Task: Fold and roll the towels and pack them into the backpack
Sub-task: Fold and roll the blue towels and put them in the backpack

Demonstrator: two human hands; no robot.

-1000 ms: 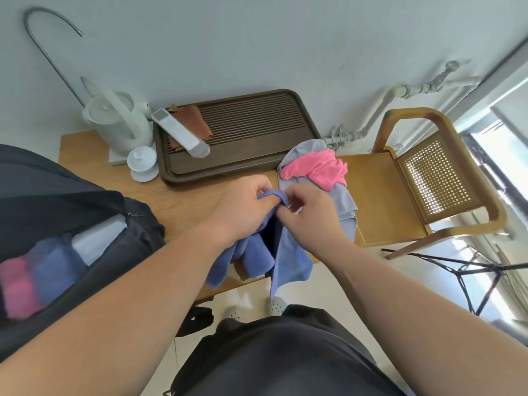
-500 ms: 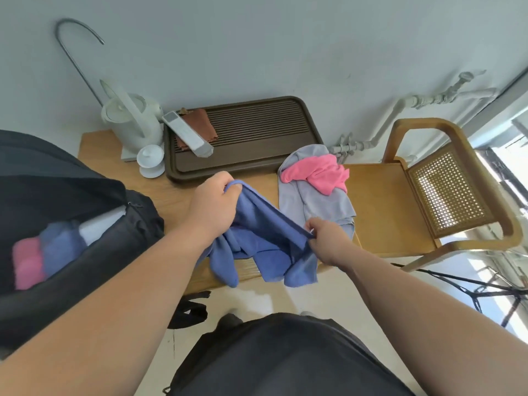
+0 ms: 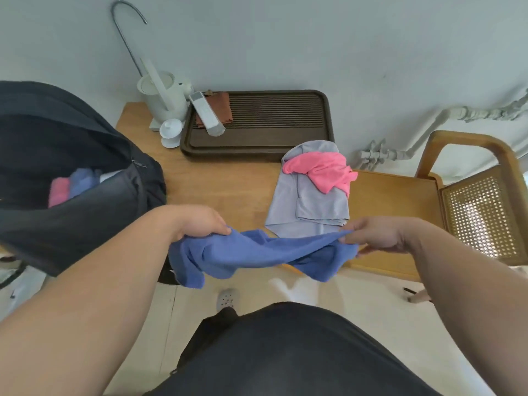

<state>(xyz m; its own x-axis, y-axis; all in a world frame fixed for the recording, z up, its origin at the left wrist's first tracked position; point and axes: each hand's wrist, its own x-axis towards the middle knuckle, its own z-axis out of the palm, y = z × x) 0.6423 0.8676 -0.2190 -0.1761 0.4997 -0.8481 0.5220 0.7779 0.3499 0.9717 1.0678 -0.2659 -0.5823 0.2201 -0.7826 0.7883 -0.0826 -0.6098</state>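
The left hand [image 3: 200,221] and right hand [image 3: 374,234], together on one bunched spot a second ago, are now well apart. Each pinches one end of the blue towel [image 3: 265,252], which hangs stretched between them at the front edge of the counter [image 3: 223,190], its lower part still crumpled. The towel is opened out but not yet folded. The grey towel [image 3: 308,207] and pink towel [image 3: 323,171] wait on the counter. The open backpack [image 3: 71,224] at left already holds rolled towels [image 3: 71,187].
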